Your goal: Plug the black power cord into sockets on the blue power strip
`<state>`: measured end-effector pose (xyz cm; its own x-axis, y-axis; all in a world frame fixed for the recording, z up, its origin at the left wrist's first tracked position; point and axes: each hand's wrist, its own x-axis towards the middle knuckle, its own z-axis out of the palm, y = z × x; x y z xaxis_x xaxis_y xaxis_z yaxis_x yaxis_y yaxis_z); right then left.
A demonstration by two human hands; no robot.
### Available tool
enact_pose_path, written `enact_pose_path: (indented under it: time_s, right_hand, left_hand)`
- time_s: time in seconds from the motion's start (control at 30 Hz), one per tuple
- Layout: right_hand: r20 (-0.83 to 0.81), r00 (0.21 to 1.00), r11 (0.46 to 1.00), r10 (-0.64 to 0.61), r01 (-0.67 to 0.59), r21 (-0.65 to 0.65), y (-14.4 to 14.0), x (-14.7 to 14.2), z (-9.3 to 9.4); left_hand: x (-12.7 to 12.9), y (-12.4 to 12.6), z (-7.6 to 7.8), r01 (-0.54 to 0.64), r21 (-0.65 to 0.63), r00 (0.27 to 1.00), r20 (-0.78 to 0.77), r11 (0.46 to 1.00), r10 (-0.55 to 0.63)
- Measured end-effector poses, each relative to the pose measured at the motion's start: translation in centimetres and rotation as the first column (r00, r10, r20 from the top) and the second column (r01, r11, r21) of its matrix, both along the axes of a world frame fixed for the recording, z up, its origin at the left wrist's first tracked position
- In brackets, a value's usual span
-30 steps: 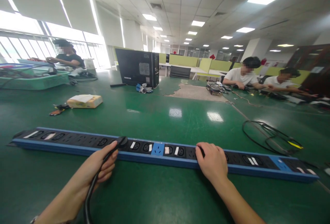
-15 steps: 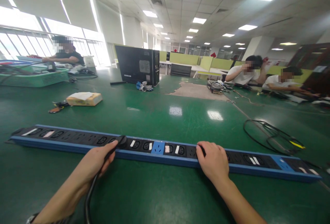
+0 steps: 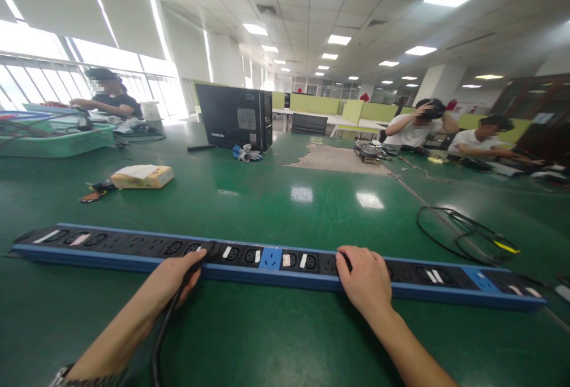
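Observation:
A long blue power strip [image 3: 271, 258] with black sockets and small white labels lies across the green table in front of me. My left hand [image 3: 181, 275] is closed round a black power cord [image 3: 159, 339] at its plug end, left of the strip's middle. The dark plug end [image 3: 214, 250] is against the strip's top face; whether it sits in a socket I cannot tell. My right hand [image 3: 366, 277] is wrapped over the strip right of the middle, with fingers on its far edge.
A coiled black cable [image 3: 449, 232] lies beyond the strip at right. Farther off are a tissue pack [image 3: 142, 177], a black computer case [image 3: 231, 115], gloves [image 3: 246, 153] and a green basket [image 3: 62, 142]. Several people sit round the table [image 3: 267, 209].
The view has shifted slightly, so the strip appears a little lower and farther left. Both hands keep their holds, the left on the cord's plug end and the right on the strip.

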<state>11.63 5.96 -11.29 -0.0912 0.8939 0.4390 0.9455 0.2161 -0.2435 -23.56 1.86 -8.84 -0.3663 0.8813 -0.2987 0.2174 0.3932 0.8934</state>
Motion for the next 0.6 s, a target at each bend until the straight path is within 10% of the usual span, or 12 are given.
enact_pose_path:
  time_s: [0.6]
  right_hand:
    - [-0.016,1.000,1.000,-0.002,0.002,0.004,-0.11,-0.04,0.12]
  left_hand:
    - [0.97,-0.53,-0.22,0.004,0.071,0.997,0.072,0.997,-0.009]
